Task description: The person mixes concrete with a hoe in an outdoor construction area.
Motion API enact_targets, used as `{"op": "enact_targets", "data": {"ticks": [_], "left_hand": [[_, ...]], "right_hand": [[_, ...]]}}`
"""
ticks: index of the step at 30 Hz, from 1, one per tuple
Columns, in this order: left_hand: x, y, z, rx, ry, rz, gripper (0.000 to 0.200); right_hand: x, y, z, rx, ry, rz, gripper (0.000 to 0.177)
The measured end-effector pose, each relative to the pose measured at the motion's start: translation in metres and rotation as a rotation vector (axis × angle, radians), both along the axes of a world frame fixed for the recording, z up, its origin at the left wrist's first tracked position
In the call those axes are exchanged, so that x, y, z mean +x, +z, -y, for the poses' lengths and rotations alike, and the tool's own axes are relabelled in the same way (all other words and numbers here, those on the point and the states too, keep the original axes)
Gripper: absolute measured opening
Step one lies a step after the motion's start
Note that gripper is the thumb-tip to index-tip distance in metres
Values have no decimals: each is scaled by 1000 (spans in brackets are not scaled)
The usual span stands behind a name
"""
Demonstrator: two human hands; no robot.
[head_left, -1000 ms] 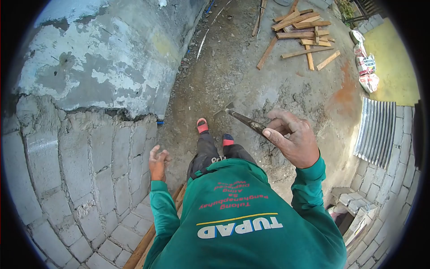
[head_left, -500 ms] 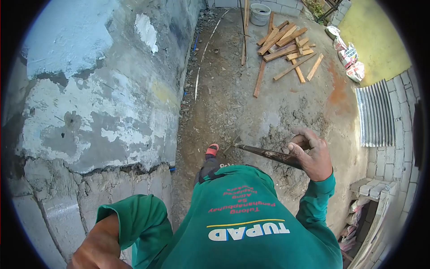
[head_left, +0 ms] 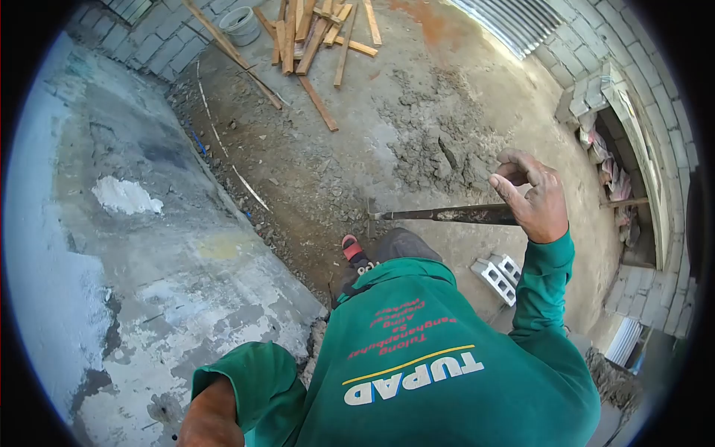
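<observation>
The left hand (head_left: 207,432) is cut off by the lower edge, so its fingers cannot be read. By the right hand (head_left: 542,203), thumb and fingers are curled without meeting; the near end of a long-handled tool (head_left: 454,214) is met at the palm, though whether it is gripped cannot be told. The handle slants down to a thin crosspiece near the sandal (head_left: 351,247), apparently steadied from above. Two hollow blocks (head_left: 500,277) are set side by side, perhaps to be kept within reach. Beyond the tool, wet-looking mortar (head_left: 439,141) is spread on the ground. Farther off, lumber (head_left: 319,33) is loosely piled beside a bucket (head_left: 240,27), seemingly out of the walkway.
</observation>
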State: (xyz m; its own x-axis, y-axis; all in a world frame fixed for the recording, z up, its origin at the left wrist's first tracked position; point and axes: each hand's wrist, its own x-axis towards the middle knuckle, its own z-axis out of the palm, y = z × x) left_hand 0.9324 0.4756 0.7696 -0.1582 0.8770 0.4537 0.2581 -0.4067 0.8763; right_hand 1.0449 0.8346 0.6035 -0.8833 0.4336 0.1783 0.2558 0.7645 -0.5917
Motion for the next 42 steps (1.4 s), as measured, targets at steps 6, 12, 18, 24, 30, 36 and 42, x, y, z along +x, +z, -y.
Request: {"op": "enact_targets", "data": {"ticks": [6, 12, 18, 24, 30, 36, 42], "left_hand": [[-6, -44, -59, 482, -374, -58, 17], [13, -14, -120, 367, -349, -35, 26], [30, -43, -147, 245, -364, -6, 55], [50, -153, -158, -580, 396, 191, 35], [75, -296, -131, -995, 495, -81, 47], [73, -331, -160, -868, 356, -281, 60], [66, -326, -200, -778, 58, -540, 77]], "right_hand": [[96, -5, -6, -83, -140, 51, 36], [149, -13, -12, -172, -241, 38, 37], [180, -23, -40, -231, -267, 32, 35], [199, -37, -71, -241, -327, 2, 29], [207, -44, -86, -216, -434, 26, 23], [181, -27, -49, -320, -361, -25, 27], [115, -8, 12, -356, -111, -143, 31]]}}
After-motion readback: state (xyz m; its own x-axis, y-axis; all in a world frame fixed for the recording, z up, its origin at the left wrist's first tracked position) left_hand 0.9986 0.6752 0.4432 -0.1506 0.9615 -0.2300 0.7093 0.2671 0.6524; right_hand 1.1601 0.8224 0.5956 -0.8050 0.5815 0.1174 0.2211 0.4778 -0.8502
